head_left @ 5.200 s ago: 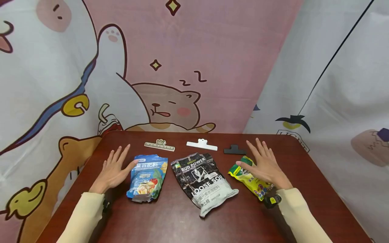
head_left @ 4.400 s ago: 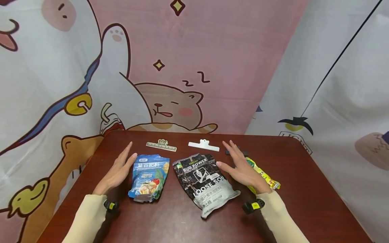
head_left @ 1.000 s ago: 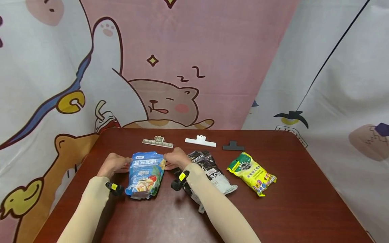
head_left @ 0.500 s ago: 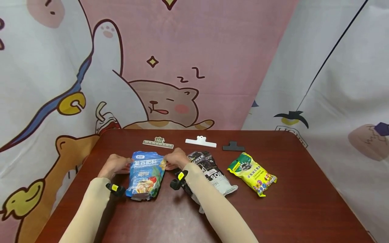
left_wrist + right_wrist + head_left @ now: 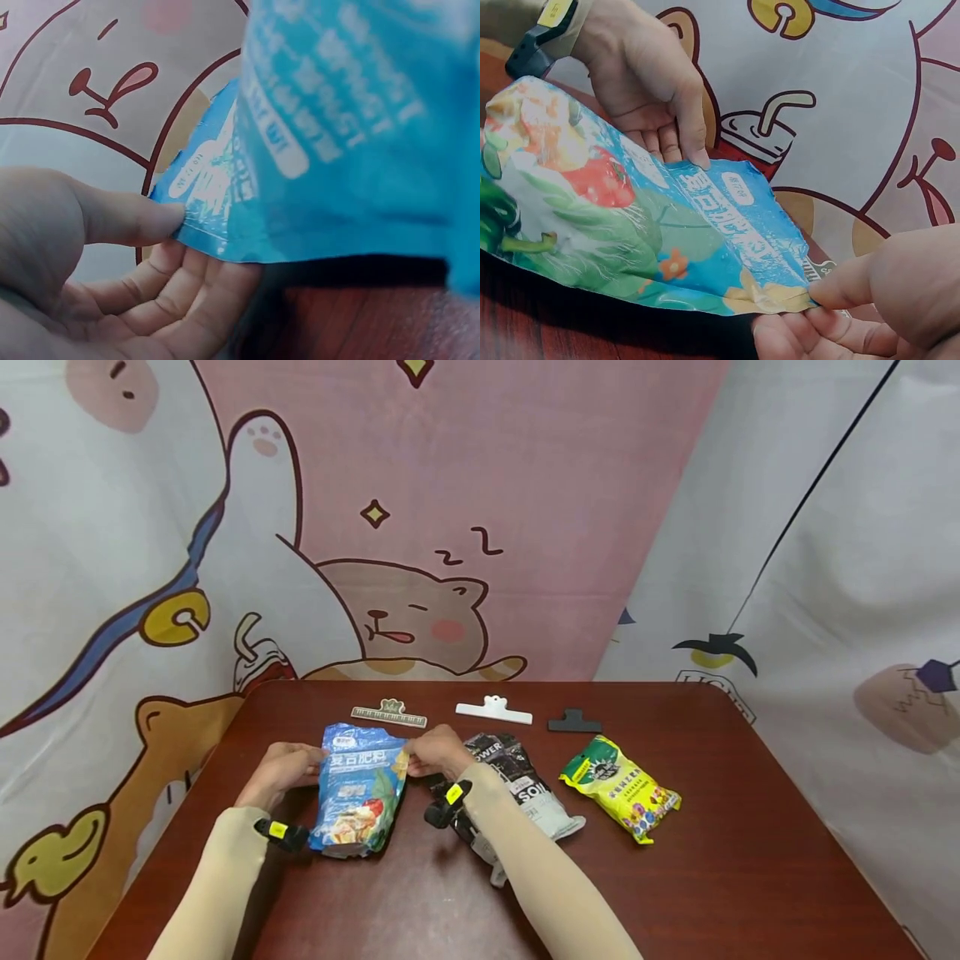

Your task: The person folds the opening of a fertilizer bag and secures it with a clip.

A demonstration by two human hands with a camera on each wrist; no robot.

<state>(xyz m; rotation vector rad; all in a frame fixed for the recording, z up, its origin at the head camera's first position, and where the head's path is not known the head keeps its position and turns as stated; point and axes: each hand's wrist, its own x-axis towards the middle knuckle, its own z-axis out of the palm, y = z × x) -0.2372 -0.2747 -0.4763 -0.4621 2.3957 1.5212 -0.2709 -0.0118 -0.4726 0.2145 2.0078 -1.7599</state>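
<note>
A blue fertilizer bag [image 5: 358,789], printed with vegetables, lies on the table at the left. My left hand [image 5: 281,772] pinches its upper left edge; in the left wrist view the thumb presses on top and the curled fingers [image 5: 187,292] sit beneath. At the opposite edge my right hand [image 5: 438,752] pinches the bag's upper right corner, which the right wrist view shows between thumb [image 5: 847,281] and fingers. The bag's top end is lifted a little. A black and white loose soil bag [image 5: 536,802] is partly hidden under my right forearm.
Behind the bags lie a clip with a piano-key pattern [image 5: 390,713], a white clip [image 5: 495,710] and a black clip [image 5: 574,722]. A yellow and green bag [image 5: 622,789] lies to the right on the brown table [image 5: 720,860]. A cartoon-printed cloth [image 5: 570,527] hangs behind.
Both hands have come from hovering apart to the blue bag's two upper edges and grip it. In the last half second its top end has risen slightly.
</note>
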